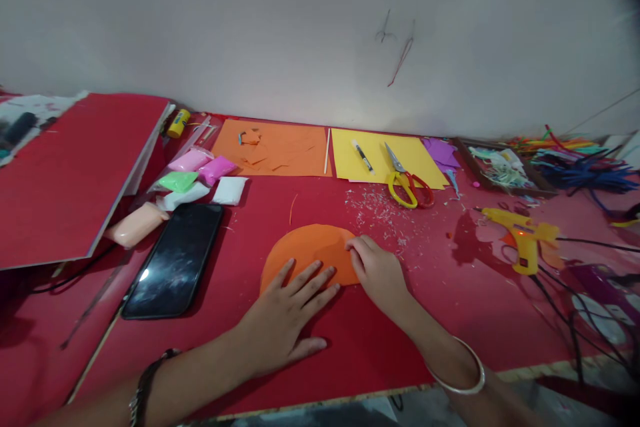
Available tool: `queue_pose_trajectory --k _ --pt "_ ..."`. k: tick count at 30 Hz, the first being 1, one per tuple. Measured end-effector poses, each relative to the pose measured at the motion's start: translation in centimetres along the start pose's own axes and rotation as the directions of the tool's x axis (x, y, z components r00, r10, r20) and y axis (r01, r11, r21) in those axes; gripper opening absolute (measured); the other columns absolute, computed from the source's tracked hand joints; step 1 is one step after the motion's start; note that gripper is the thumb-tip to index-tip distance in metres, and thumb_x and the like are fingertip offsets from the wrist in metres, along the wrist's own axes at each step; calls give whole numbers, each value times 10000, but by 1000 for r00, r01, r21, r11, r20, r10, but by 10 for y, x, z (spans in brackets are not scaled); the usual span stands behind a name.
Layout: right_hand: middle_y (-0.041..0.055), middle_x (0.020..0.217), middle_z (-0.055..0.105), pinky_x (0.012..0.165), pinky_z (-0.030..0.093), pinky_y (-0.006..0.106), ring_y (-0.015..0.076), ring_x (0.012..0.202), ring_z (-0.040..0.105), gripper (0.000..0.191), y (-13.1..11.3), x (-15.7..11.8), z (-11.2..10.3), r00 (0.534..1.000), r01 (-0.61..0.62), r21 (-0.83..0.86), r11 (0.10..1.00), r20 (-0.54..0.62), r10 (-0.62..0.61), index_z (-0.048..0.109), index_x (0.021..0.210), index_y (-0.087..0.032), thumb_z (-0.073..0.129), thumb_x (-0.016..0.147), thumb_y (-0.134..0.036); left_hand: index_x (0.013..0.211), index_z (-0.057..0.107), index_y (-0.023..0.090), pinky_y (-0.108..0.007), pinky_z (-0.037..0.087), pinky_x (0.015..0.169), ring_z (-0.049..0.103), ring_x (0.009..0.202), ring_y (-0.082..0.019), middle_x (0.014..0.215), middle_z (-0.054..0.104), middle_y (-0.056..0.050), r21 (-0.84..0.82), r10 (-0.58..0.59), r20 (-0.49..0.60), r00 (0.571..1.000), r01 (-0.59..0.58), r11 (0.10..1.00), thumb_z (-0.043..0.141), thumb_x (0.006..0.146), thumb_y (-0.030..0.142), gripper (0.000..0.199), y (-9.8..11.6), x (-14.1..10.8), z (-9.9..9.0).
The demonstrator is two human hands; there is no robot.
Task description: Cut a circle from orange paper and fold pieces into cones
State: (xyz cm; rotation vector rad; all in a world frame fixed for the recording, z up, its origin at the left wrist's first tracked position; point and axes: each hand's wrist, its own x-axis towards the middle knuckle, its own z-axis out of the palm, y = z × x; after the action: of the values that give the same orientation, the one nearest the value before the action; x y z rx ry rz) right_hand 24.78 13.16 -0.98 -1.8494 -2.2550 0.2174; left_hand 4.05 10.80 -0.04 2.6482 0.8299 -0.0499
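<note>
An orange paper piece (pixel 313 243) with a rounded top edge lies on the red table (pixel 240 367) in front of me. My left hand (pixel 290 307) rests over its lower left part, palm down with the fingers spread. At the paper's right edge, my right hand (pixel 375 270) has its fingers curled and pressed together; whatever is between the fingertips is hidden. A thin orange strip (pixel 293 209) lies just above the paper.
A black phone (pixel 175 260) and clay packets (pixel 190 160) are at left. Behind lie orange sheets (pixel 300 147), a yellow sheet (pixel 345 153), a marker (pixel 363 157) and scissors (pixel 407 187). A yellow glue gun (pixel 525 237) with cables stands right, near a tray (pixel 470 167).
</note>
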Motion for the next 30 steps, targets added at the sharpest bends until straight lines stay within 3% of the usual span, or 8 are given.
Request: queue_pose_trajectory --k 17,23,30 --pt "2 935 606 533 349 230 141 712 613 196 -2 -1 1 1000 9 -155 988 27 -5 536 989 -236 376 879 -207 1395 84 257 -559 50 1038 121 1331 -276 1463 164 -33 6 -13 -36 999 13 1000 266 845 587 667 -2 -7 2" --pt "21 920 604 489 321 229 128 663 604 216 -4 -1 -2 998 2 -193 981 66 11 548 1004 -231 378 873 -206 1384 206 175 -471 222 1020 261 1288 -283 1426 261 -66 105 -107 -28 994 110 988 356 838 552 680 2 -26 1" --pt "25 893 596 464 308 233 133 610 585 224 -3 -1 3 999 16 -269 963 51 -2 546 1006 -228 363 877 -216 1277 447 199 -425 336 955 477 1140 -289 1327 438 -72 184 -217 -9 976 215 959 571 774 405 558 -3 -53 -10"
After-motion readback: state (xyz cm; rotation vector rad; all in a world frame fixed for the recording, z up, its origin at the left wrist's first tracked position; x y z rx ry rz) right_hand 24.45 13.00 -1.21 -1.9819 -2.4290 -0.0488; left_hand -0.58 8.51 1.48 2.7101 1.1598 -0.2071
